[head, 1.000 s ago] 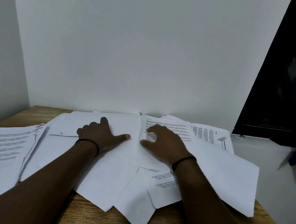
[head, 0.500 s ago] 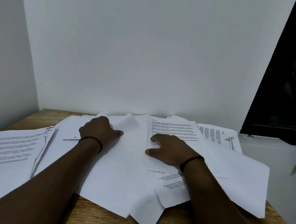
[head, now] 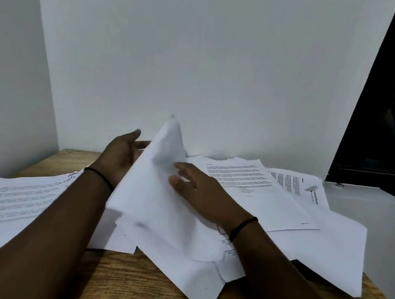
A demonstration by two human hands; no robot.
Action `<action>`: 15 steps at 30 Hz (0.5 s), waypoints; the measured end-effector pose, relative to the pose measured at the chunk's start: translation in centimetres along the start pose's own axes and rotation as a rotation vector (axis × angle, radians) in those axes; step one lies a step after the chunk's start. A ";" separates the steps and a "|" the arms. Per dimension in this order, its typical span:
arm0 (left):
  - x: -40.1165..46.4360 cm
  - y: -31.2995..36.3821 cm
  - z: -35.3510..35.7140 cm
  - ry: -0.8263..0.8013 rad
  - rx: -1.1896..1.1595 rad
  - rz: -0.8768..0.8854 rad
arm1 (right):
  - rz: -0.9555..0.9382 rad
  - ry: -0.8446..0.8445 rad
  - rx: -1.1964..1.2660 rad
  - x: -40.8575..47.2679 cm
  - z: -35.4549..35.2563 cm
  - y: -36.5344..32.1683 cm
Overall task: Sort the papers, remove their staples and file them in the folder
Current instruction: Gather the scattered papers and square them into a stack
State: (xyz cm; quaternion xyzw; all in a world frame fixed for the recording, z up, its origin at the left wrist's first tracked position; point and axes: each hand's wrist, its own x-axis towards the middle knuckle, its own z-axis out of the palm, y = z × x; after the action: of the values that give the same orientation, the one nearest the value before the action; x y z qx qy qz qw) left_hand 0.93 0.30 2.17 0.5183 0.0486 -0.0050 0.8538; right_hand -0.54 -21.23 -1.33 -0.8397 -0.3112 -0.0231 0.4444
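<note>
Head view: left hand (head: pixel 121 156) is behind a raised blank white sheet (head: pixel 161 187), fingers extended up along its back edge and partly hidden, so whether it pinches the sheet cannot be told; right hand (head: pixel 202 193) lies on the sheet's front face with fingers loosely spread, thumb tip on the paper, nothing clasped. The sheet peaks just above and between both hands, its lower part draped over the loose paper pile (head: pixel 303 244) under the right wrist; printed pages (head: pixel 244 178) lie just right of the right hand, a printed stack (head: pixel 10 201) left of the left forearm, all on the wooden table (head: pixel 135 285).
</note>
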 end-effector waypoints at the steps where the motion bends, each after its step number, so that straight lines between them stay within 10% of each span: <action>1: -0.1 -0.2 0.7 -0.073 -0.059 0.007 | 0.003 0.035 0.075 0.1 -0.1 -0.3; 4: -0.4 -1.6 2.8 -0.239 -0.065 0.134 | 0.020 0.079 0.433 0.5 -0.9 -0.7; 10: -0.2 -5.2 5.0 -0.260 0.732 0.594 | 0.180 0.337 0.991 -0.4 -3.1 0.5; 15: 1.2 -7.6 3.8 -0.209 1.237 0.535 | 0.197 0.442 1.187 -0.6 -4.7 0.9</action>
State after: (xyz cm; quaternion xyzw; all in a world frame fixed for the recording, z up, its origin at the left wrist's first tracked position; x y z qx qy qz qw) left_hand 2.01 -6.51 -2.90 0.9021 -0.1756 0.1294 0.3724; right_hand 0.55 -25.48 0.64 -0.4511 -0.0933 0.0217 0.8873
